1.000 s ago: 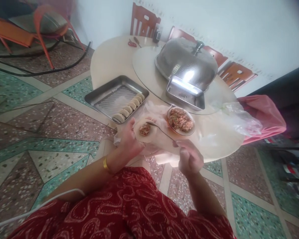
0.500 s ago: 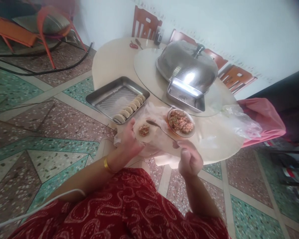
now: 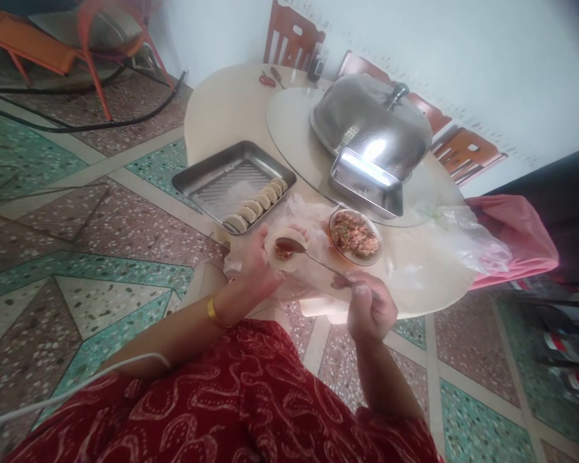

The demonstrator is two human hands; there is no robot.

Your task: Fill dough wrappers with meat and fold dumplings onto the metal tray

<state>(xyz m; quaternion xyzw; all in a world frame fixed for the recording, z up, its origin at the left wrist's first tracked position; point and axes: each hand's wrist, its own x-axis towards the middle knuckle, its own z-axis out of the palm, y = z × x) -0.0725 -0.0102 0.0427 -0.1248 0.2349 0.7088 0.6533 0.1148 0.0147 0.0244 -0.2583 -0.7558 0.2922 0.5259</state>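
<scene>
On my left hand lies a round dumpling wrapper, held by the thumb at one side and fingertips at the far edge. A small mound of meat filling rests on it. My right hand is closed round the handle of a metal spoon, whose bowl sits over the filling and covers part of it. Beside the wrapper stands a bowl of chopped meat filling. Several folded dumplings line the near right side of a metal tray beyond my left hand.
A large domed steel lid and a smaller metal tray stand on the glass turntable. Red-handled scissors lie at the table's far side. Plastic bags hang at the right edge. Chairs line the wall.
The spoon bowl has moved from beside the wrapper's upper edge down onto the filling. My left fingertips now show at the wrapper's far edge. The whole view has shifted slightly.
</scene>
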